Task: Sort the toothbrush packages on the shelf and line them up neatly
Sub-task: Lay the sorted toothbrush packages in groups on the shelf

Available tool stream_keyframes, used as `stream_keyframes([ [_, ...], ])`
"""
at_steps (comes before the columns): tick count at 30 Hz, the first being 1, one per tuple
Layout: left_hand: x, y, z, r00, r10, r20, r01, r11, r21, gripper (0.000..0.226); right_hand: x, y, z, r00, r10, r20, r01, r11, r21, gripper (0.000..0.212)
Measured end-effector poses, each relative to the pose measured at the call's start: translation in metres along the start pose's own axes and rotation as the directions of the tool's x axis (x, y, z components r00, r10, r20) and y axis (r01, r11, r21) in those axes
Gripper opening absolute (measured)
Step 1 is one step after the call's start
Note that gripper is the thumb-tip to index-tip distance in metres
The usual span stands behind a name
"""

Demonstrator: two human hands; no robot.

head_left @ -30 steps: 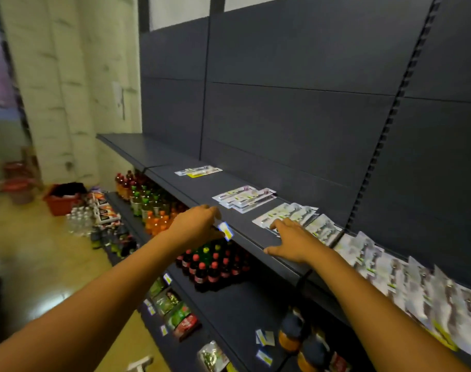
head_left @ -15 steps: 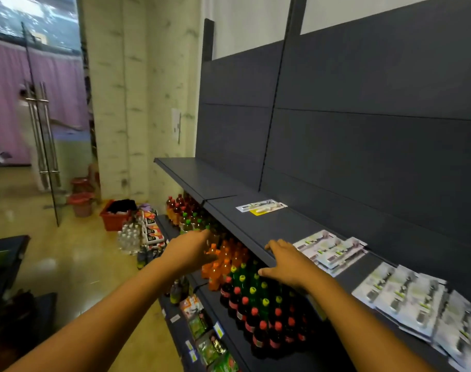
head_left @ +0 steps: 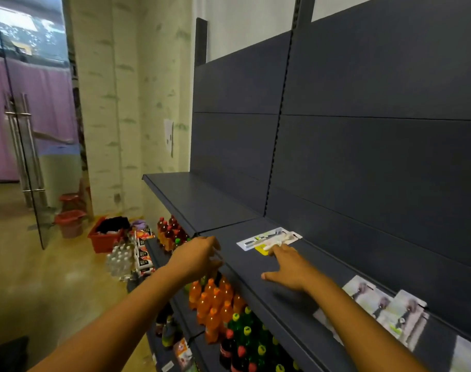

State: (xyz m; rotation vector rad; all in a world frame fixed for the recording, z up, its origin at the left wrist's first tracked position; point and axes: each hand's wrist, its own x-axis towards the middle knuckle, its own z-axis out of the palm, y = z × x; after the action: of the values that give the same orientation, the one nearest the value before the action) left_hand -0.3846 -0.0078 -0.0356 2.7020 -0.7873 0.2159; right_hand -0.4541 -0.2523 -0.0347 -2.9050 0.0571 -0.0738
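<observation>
Two packs [head_left: 269, 238] lie alone on the shelf [head_left: 296, 296], overlapped, near its back panel and well apart from the row [head_left: 384, 307] of other packs further right. Their long axis runs roughly left-right along the shelf, slightly skewed, with a yellow card end pointing toward the front edge. The right hand [head_left: 289, 267] is the nearer one: its fingers are stretched out nearly straight over the shelf surface, and the forefinger tip reaches the yellow corner, touching or just short of it; it holds nothing. The packs lie ahead of those fingertips and a little to the left. The left hand [head_left: 199, 257] hovers at the shelf's front edge, left of the packs, fingers loosely curved and apart, empty so far as can be seen. I judge the coming move to be a slide or pickup by the right hand, drawing the pair rightward toward the row. Below, drink bottles [head_left: 218, 302] fill the lower shelf.
</observation>
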Motion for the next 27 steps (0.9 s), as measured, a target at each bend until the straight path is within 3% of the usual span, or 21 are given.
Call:
stream_keyframes([
  [7,0.093,-0.006,0.041,0.997,0.038,0.07,-0.033,0.997,-0.069,0.04,0.047,0.038,0.004,0.991,0.13,0.024,-0.13,0.992,0.001,0.066],
  [14,0.183,-0.015,0.083,0.989,0.086,0.122,-0.078,0.994,-0.071,0.036,0.078,0.055,0.004,0.952,0.305,-0.038,-0.306,0.952,-0.025,0.063],
  [20,0.217,-0.016,0.116,0.979,0.159,0.13,-0.147,0.985,-0.095,0.038,0.093,0.047,0.006,0.901,0.429,-0.057,-0.432,0.899,-0.064,0.061],
  [27,0.228,-0.017,0.117,0.974,0.142,0.178,-0.116,0.981,-0.153,0.012,0.088,0.037,0.004,0.861,0.5,-0.095,-0.507,0.859,-0.072,0.064],
])
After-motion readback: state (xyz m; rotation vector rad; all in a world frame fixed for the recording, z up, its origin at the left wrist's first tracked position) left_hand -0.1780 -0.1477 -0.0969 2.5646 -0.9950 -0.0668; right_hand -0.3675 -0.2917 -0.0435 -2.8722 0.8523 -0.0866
